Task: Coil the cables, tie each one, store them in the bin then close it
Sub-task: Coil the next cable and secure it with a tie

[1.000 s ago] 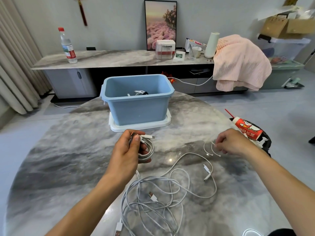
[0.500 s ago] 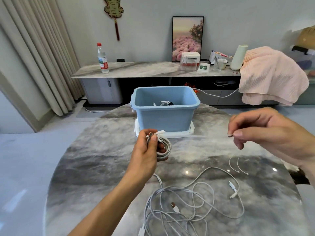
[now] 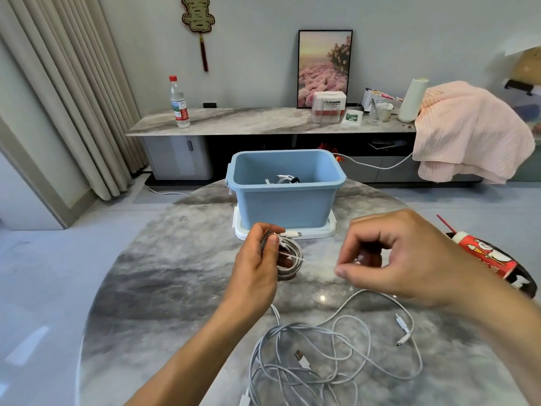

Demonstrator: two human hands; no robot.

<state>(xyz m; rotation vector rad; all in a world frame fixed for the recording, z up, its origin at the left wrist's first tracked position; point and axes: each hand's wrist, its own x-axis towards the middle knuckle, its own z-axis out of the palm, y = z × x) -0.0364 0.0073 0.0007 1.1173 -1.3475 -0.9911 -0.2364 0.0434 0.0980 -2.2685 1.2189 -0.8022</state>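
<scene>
Not much to read here

Wall ornament (image 3: 196, 16) is a 囍 character; white box (image 3: 328, 106) on the sideboard has blurry lettering, unreadable.

This was a home living room. A framed flower picture (image 3: 325, 68) leaned on the wall above a long marble-topped media cabinet (image 3: 248, 121), a red knot ornament (image 3: 196, 22) hung nearby, floor-length curtains (image 3: 67, 92) covered the left side, and a pink blanket (image 3: 468, 130) draped over the cabinet's end.

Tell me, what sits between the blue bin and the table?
In the head view, a white lid lies flat under the blue bin, resting on the marble table.
</scene>
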